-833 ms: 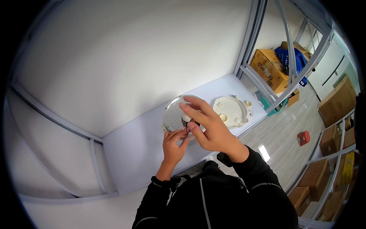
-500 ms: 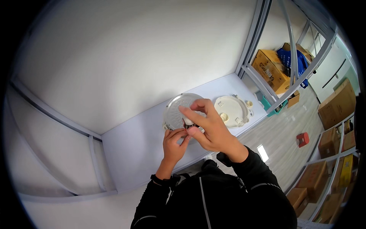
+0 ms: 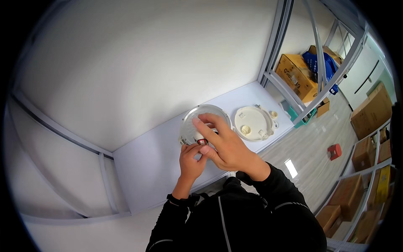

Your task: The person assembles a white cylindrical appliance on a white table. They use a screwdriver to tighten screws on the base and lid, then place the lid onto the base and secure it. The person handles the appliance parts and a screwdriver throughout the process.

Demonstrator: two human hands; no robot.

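Observation:
Close together above the table, my two hands work around a small white part with red and dark bits [image 3: 201, 141]; its kind I cannot make out. My left hand [image 3: 192, 163] pinches it from below, fingertips and thumb pressed together. Over it curls my right hand [image 3: 231, 145], its thumb near the lower end and its fingers arched across the white upper end. Beneath the hands lies a round, shiny, translucent disc with a metallic rim [image 3: 191, 115], partly covered by them. To its right sits a round white plastic housing [image 3: 252, 117] with small fittings inside.
Both round pieces rest on a long white table [image 3: 151, 159] against a white wall. A small cream cap [image 3: 273, 114] lies beside the housing. Grey frame posts stand at right, with cardboard boxes [image 3: 294, 75], a teal crate [image 3: 306, 119] and a red stool [image 3: 334, 151] beyond.
My right hand has shifted slightly left and down, and the small part has tilted, showing more red. My left hand stays nearly in place.

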